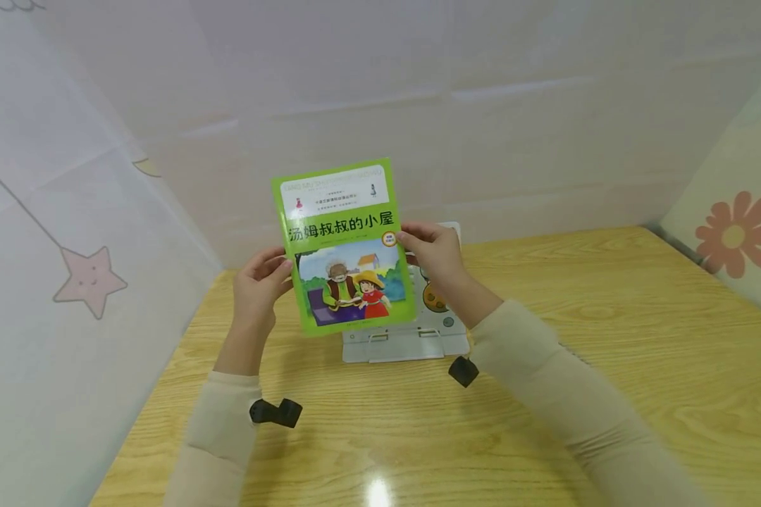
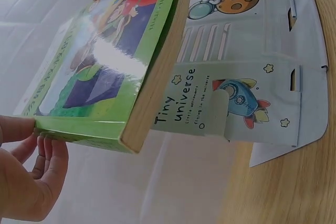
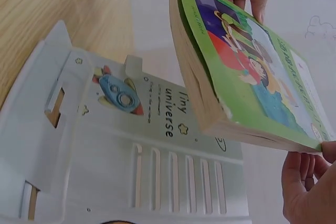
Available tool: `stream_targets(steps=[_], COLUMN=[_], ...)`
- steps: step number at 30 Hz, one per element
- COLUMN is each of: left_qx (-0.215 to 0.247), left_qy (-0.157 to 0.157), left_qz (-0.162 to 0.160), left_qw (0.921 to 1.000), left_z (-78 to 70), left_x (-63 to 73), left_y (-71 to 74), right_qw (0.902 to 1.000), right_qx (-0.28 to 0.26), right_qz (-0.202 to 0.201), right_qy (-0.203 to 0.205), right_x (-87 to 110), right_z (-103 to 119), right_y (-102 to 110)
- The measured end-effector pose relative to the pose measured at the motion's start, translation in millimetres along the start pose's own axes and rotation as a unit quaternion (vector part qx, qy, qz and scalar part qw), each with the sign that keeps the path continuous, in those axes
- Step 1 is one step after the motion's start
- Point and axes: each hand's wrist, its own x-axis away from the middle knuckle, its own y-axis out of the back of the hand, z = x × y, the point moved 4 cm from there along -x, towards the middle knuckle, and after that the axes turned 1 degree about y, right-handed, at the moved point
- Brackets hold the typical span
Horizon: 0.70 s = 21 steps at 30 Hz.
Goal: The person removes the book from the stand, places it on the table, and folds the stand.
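A thick green paperback book (image 1: 349,246), its illustrated front cover turned toward me, is held up in both hands above the table. My left hand (image 1: 260,289) pinches its left, spine edge between thumb and fingers. At the opposite edge my right hand (image 1: 437,257) pinches the pages side, thumb on the cover. Behind and below the book stands a white book stand (image 1: 406,348), printed with a rocket and "Tiny universe" in the left wrist view. Its slotted back plate (image 3: 173,177) leans upright, and the book hides much of it in the head view.
The wooden table (image 1: 355,429) extends on all sides of the stand. A pale cloth wall (image 1: 514,155) rises at its back edge. Black wrist cameras (image 1: 275,412) are strapped to both sleeves.
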Motion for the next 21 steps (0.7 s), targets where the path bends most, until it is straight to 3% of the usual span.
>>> stream_targets(steps=[6,13,16,17,21], left_qx=[-0.003,0.0,-0.002,-0.018,-0.001], left_qy=[0.038,0.043,0.063,0.076,0.108], left_qz=[-0.015,0.008,0.0,-0.012,-0.016], left_qw=[0.9991,0.9991,0.998,0.9968,0.994], left_z=[-4.2,9.7,13.4,8.6,11.3], left_x=[6.3,6.1,8.0,13.3,17.0], left_y=[-0.7,18.9,25.9,24.3,32.6], right_qw=[0.9988,0.9962,0.9948,0.9942,0.9921], right_qx=[-0.016,-0.037,-0.041,-0.043,-0.04], right_qz=[0.023,0.033,0.04,0.041,0.044], right_qy=[-0.041,-0.072,-0.085,-0.089,-0.111], right_x=[-3.5,-0.5,1.5,2.2,5.4], right_z=[-0.7,-9.8,-14.8,-16.5,-23.8], right_y=[1.2,-11.1,-16.6,-18.4,-25.4])
